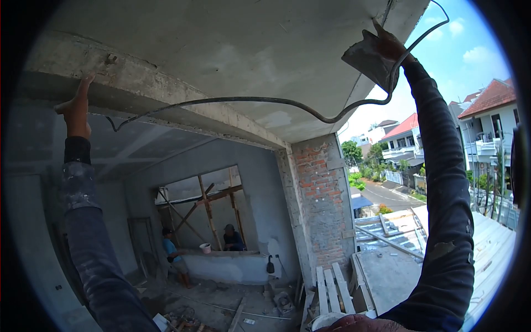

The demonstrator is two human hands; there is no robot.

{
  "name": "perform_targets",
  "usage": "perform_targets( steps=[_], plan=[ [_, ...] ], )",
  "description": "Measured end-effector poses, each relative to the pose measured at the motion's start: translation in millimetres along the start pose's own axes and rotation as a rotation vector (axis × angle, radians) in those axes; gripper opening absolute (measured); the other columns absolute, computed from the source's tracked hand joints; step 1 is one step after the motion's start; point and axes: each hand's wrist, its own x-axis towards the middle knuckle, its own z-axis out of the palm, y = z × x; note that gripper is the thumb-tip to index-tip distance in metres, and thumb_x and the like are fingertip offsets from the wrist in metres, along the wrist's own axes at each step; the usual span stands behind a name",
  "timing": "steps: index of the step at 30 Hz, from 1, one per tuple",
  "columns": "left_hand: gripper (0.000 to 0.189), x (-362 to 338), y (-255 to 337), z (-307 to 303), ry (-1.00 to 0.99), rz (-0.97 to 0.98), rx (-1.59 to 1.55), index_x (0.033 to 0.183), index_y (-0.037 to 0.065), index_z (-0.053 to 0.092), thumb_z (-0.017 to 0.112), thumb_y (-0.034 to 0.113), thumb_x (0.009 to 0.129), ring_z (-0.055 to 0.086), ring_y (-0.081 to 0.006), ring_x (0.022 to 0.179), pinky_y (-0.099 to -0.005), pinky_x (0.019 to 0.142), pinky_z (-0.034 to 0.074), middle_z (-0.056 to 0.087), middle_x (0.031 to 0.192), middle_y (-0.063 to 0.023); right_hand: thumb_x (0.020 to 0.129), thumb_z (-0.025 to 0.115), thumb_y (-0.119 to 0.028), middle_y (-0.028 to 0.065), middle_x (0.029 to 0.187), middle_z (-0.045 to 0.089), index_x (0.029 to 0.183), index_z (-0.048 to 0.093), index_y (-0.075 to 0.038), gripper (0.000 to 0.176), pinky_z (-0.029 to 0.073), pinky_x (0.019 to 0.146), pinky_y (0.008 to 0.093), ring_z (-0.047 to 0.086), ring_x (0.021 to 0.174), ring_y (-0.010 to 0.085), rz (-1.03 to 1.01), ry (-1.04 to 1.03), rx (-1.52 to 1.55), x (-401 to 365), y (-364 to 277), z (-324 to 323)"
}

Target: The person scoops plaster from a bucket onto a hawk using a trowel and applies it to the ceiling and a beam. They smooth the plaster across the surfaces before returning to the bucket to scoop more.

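Two arms reach overhead. The right hand (390,44) has its fingers wrapped round a trowel (368,58), whose blade tilts against the grey ceiling (221,50) near its right edge. The left hand (76,108) sets straight, closed-up fingers on the beam (166,94) at left. I judge it best to lay the blade flatter and steady the body through the left hand. A bent wire (265,100) hangs between the hands, in the blade's way. Far below, a person in blue (171,252) and a second person (232,239) sit by a bucket (205,248), with a brick pillar (321,199) to the right.
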Motion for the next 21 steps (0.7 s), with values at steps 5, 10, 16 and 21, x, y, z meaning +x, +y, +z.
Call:
perform_targets(
  steps=[5,10,16,21],
  plan=[
    [0.125,3.7,-4.1,-0.5,0.015,-0.039,0.007,0.133,-0.014,-0.003,0.084,0.043,0.064,0.034,-0.0259,0.129,-0.0392,0.11,0.023,0.031,0.136,-0.0256,0.092,0.054,-0.018,0.0162,0.118,0.061,0.129,0.051,-0.005,0.039,0.046,0.093,0.0404,0.059,0.11,0.0353,-0.089,-0.024,-0.166,-19.3,-25.6,-21.6],
    [0.127,-2.1,2.6,-0.4,0.016,-0.023,0.012,0.134,-0.014,-0.004,0.085,0.043,0.063,0.034,-0.0267,0.129,-0.0391,0.111,0.023,0.031,0.136,-0.026,0.08,0.058,-0.013,0.0186,0.117,0.061,0.112,0.063,-0.006,0.033,0.049,0.085,0.0425,0.061,0.101,0.0335,-0.229,-0.108,-0.331,-69.7,53.6,4.4],
    [0.129,-1.6,3.9,3.9,0.076,-0.058,-0.009,0.134,-0.013,-0.004,0.085,0.044,0.061,0.035,-0.0271,0.129,-0.0383,0.11,0.026,0.031,0.136,-0.0272,0.07,0.047,-0.006,0.0155,0.074,0.067,0.089,0.067,0.006,0.03,0.053,0.066,0.0352,0.066,0.068,0.026,0.693,0.272,0.484,-240.5,73.5,-9.0],
    [0.132,7.0,-6.6,6.5,0.065,-0.046,-0.047,0.135,-0.014,-0.006,0.086,0.044,0.059,0.036,-0.028,0.129,-0.0369,0.109,0.028,0.032,0.135,-0.0275,0.078,0.059,-0.007,0.0061,0.068,0.059,0.074,0.062,-0.003,0.007,0.048,0.056,0.0319,0.057,0.061,0.0168,1.271,0.452,1.139,-373.7,85.3,49.2]
  ],
)
